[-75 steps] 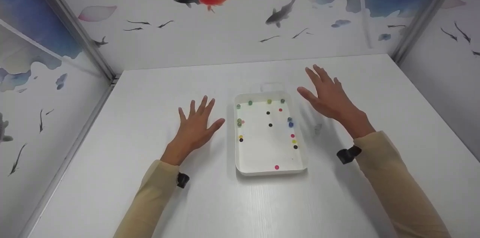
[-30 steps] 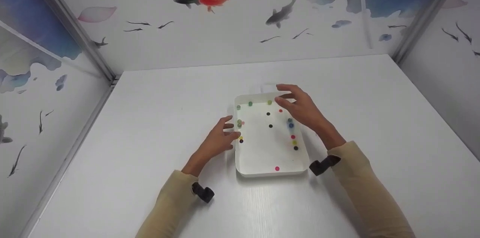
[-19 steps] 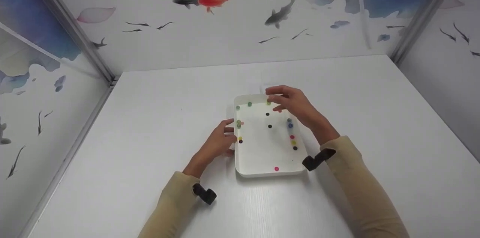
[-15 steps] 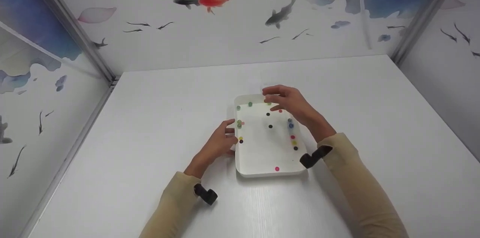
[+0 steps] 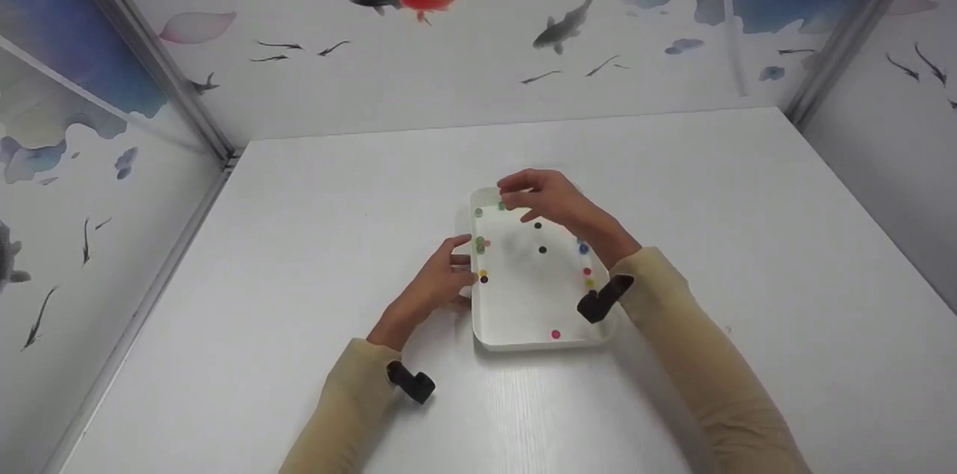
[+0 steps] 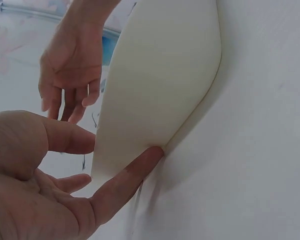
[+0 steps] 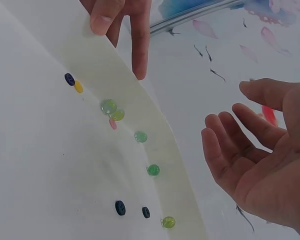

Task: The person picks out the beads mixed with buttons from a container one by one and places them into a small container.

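A white shallow tray (image 5: 523, 309) lies on the table with glass marbles (image 7: 153, 170) along its walls and small buttons on its floor. Among these are a black button (image 7: 120, 208), a yellow button (image 7: 78, 86) and a pink button (image 5: 555, 334). My left hand (image 5: 435, 279) grips the tray's left wall, its thumb at the rim and fingers against the outside. Over the far end of the tray hovers my right hand (image 5: 549, 197), fingers loosely bent and nothing held. It covers some of the far marbles.
White table (image 5: 299, 235) surrounds the tray. A white panel wall (image 5: 478, 85) printed with fish stands behind it, with side panels left and right. Black cameras (image 5: 600, 299) sit on both wrists; the right one overhangs the tray's right side.
From wide apart, both hands came in to the tray. The left took hold of its left wall. The right moved leftward over the far end. The tray and its contents look unmoved.
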`<state>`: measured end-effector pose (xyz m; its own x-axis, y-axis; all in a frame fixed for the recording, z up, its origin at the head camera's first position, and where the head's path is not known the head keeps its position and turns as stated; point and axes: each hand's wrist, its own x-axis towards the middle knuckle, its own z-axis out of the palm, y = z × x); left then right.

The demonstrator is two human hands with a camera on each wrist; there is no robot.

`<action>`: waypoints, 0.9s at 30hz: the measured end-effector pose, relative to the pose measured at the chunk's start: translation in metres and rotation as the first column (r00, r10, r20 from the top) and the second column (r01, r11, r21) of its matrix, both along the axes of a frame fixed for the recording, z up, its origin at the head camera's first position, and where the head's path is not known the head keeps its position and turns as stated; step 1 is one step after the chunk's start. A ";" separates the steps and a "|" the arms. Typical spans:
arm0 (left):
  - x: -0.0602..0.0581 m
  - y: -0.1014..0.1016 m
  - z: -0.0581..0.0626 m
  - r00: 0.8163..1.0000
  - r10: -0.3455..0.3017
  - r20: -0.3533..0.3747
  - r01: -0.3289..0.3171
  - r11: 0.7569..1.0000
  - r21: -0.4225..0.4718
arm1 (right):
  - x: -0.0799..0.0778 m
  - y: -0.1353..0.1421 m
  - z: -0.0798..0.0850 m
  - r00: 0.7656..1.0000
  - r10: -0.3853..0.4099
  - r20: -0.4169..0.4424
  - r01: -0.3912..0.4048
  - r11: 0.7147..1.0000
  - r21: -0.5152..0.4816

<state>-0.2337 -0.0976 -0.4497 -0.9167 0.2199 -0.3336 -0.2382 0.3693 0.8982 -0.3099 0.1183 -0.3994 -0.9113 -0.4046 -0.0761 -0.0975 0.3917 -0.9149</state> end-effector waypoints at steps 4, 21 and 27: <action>-0.002 -0.001 -0.001 1.000 -0.009 -0.006 0.009 1.000 0.011 | -0.002 -0.004 -0.002 1.000 0.013 0.001 -0.013 0.999 0.040; 0.000 -0.004 0.001 0.999 -0.037 0.010 0.037 0.999 0.018 | -0.012 -0.022 -0.028 0.999 0.051 -0.001 -0.050 0.984 0.173; 0.000 -0.005 0.000 0.999 -0.047 0.005 0.047 0.999 0.018 | -0.014 -0.025 -0.034 0.998 0.046 0.032 -0.051 0.983 0.177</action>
<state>-0.2334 -0.1022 -0.4496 -0.9035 0.2689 -0.3338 -0.2256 0.3638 0.9037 -0.3236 0.0936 -0.4336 -0.8874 -0.4259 -0.1761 -0.0957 0.5441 -0.8336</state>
